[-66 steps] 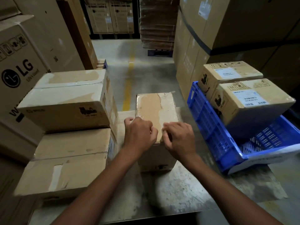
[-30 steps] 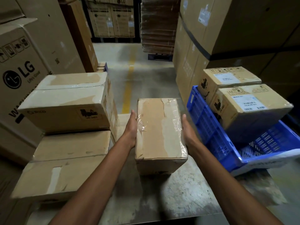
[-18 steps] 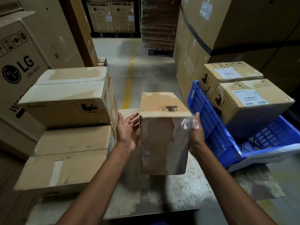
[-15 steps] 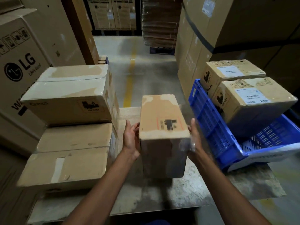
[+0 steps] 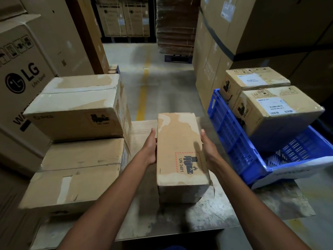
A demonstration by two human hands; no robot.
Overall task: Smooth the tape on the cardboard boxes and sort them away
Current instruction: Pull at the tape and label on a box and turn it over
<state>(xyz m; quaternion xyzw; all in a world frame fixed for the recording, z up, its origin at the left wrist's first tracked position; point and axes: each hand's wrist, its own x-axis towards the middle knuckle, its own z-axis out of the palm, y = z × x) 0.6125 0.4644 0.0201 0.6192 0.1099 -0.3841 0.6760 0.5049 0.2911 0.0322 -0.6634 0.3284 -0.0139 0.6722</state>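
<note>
A small cardboard box (image 5: pixel 178 141) lies lengthwise on the metal table (image 5: pixel 180 217), its upper face printed with a UN 3481 battery mark. My left hand (image 5: pixel 151 147) presses flat against its left side and my right hand (image 5: pixel 207 147) against its right side, so both grip it between them. Shiny tape covers the box's near lower end. Two bigger taped boxes are stacked at the left, the upper box (image 5: pixel 75 105) on the lower box (image 5: pixel 75 175).
A blue plastic crate (image 5: pixel 232 134) sits tilted at the right with two labelled boxes (image 5: pixel 273 112) in it. Tall cartons, one marked LG (image 5: pixel 21 76), wall in both sides. A concrete aisle with a yellow line (image 5: pixel 142 94) runs ahead.
My hands stopped rubbing the tape, gripped the box by its sides, lifted it and rolled it over. The UN 3481 face now points up and the box rests on the table.
</note>
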